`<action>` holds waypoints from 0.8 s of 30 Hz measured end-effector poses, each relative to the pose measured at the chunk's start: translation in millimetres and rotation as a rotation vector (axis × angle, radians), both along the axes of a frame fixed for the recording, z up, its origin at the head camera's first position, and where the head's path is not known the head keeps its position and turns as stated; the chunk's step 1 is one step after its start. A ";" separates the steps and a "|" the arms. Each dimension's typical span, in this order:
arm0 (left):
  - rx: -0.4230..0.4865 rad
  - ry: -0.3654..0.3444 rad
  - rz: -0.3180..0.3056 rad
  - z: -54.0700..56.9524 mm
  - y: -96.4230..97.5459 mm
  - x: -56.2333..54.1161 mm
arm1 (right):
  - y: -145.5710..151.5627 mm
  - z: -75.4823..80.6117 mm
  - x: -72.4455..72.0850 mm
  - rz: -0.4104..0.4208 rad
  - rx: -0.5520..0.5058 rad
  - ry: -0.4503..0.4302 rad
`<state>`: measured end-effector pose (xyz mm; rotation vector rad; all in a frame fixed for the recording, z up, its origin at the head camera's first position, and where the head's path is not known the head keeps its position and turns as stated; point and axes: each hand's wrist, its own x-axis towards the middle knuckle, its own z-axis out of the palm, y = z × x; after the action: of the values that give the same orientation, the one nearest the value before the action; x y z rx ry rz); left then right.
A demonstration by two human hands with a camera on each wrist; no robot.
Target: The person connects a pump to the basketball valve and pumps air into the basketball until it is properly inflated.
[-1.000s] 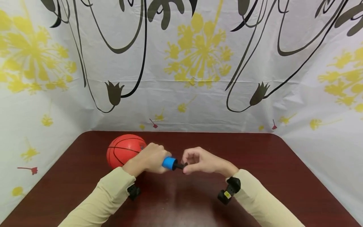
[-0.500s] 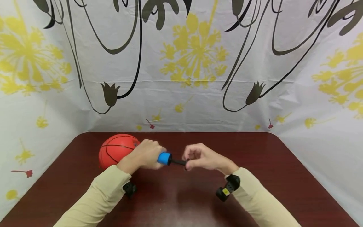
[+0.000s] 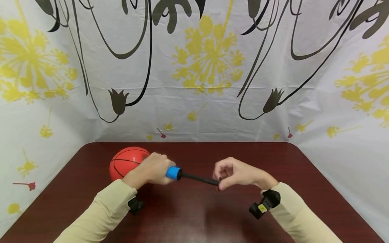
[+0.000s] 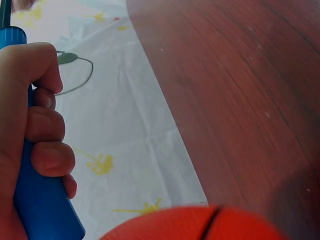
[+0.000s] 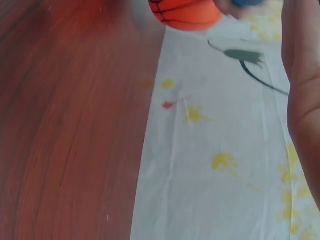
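My left hand [image 3: 154, 168] grips the blue barrel of a hand pump [image 3: 174, 172]. In the left wrist view, curled fingers [image 4: 50, 157] wrap round that long blue barrel [image 4: 42, 202]. A thin black rod [image 3: 199, 178] sticks out of the barrel toward the right. At the rod's far end, my right hand [image 3: 238, 173] pinches its tip between thumb and fingers; the tip is mostly hidden. An orange-red basketball [image 3: 125, 164] with black lines sits behind my left hand, which partly covers it. Whether ball and pump are joined cannot be seen.
The dark red-brown table [image 3: 194, 219] spreads beneath both hands. A white patterned sheet [image 3: 188, 125] hangs behind and at the sides of it. Black wrist cameras [image 3: 264, 203] are strapped at both sleeves.
My right hand has moved right, drawing the black rod much further out of the blue barrel. My left hand keeps its grip and has shifted slightly left in view.
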<state>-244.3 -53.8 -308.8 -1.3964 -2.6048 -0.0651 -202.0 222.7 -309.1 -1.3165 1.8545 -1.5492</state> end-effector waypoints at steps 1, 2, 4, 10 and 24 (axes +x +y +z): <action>-0.004 -0.002 0.005 -0.6 -1.2 -0.2 | 2.4 -0.9 0.0 0.007 0.001 0.008; -0.007 -0.003 0.008 -0.9 -1.8 -0.2 | 2.6 -2.3 -0.9 0.013 0.002 0.027; -0.004 -0.010 0.008 -1.5 -0.9 -0.4 | -3.2 -6.4 -5.0 0.000 -0.001 0.081; -0.001 0.001 0.007 -2.5 7.7 1.4 | -42.2 -19.8 -17.3 -0.104 -0.017 0.200; 0.024 0.004 -0.014 -1.0 -12.1 -0.3 | -5.4 2.8 3.3 0.035 -0.029 -0.031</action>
<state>-244.6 -66.0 -309.8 -1.4052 -2.5827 -0.0947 -198.6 217.4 -306.3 -1.3233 1.7872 -1.5756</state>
